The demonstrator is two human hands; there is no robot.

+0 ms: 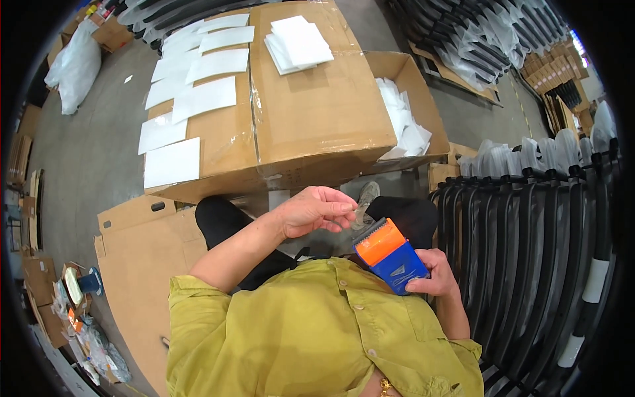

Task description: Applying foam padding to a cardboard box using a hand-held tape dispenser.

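Note:
My right hand (434, 272) is wrapped round a blue and orange tape dispenser (390, 255), held over my lap with its toothed cutting edge toward the upper left. My left hand (319, 210) is closed in a pinch just left of that edge. A bit of clear tape (360, 215) shows at its fingertips; whether it still joins the dispenser I cannot tell. In front of my knees stands a large closed cardboard box (317, 112). White foam sheets (205, 98) lie in overlapping rows on its left half, and a small stack of foam sheets (297, 45) sits farther back.
An open carton (423, 99) holding white pieces (400, 122) adjoins the box on the right. Black frames (522, 245) stand closely packed at my right. Flat cardboard (142, 264) lies at my left. A full plastic bag (75, 66) sits on the floor at the far left.

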